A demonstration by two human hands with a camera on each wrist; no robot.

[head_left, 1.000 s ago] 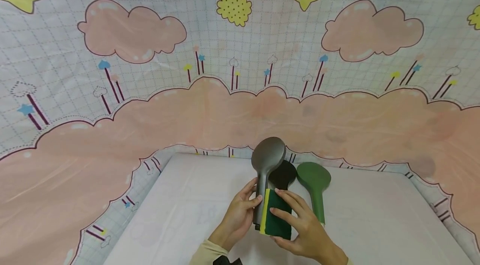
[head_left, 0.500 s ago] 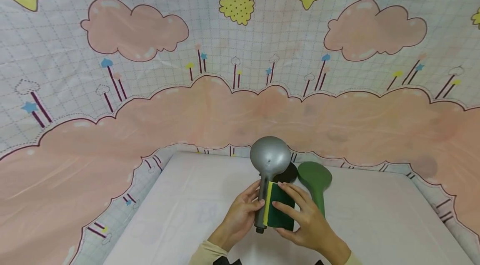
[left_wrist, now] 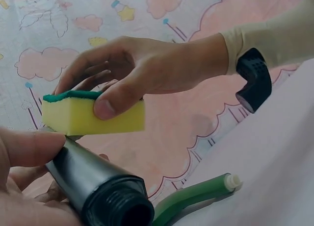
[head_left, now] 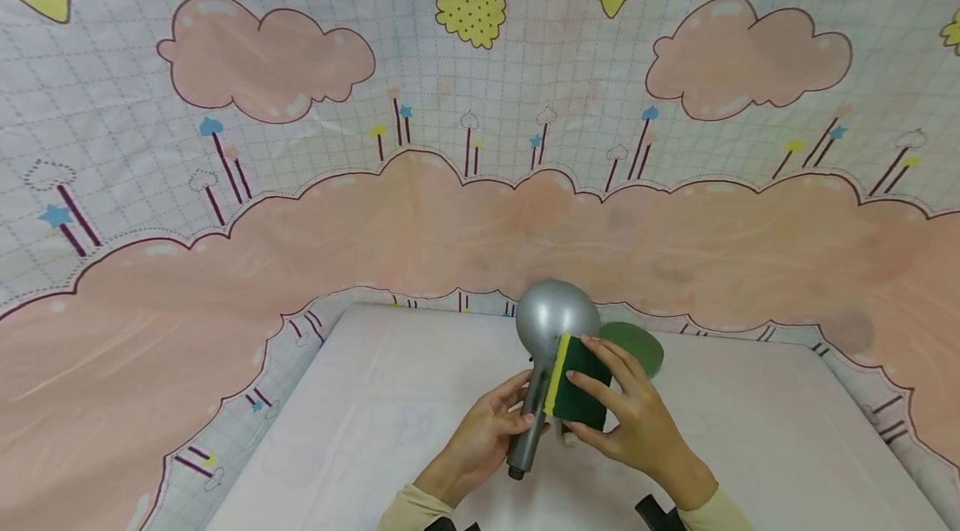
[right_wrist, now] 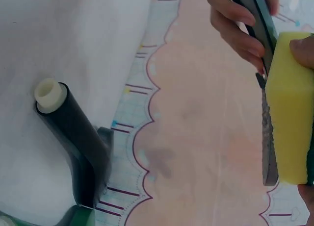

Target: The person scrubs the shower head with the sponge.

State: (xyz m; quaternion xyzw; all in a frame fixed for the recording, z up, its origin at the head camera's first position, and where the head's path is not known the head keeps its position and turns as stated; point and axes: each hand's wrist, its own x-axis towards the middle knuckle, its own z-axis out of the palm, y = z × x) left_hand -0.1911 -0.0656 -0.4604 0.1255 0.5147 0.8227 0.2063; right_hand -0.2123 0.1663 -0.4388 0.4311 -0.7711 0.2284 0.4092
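My left hand [head_left: 483, 435] grips the handle of a grey shower head [head_left: 557, 316], held tilted above the table with its round end away from me. Its threaded dark end faces the camera in the left wrist view. A sponge [head_left: 581, 385], yellow with a dark green scouring side, is pinched between the thumb and fingers of my right hand [head_left: 645, 418]. The sponge's yellow side lies against the shower head around where handle meets head. From the right wrist view, the sponge [right_wrist: 294, 113] hides part of the grey shower head.
Behind my hands a green shower head [head_left: 637, 348] lies on the white table [head_left: 360, 398]. A black shower head [right_wrist: 78, 142] with a pale end lies beside it, mostly hidden in the head view. A patterned cloth [head_left: 480, 239] rises behind.
The sponge has moved up from the handle toward the round end of the shower head. The grey shower head has turned and leaned to the right, now covering the black one.
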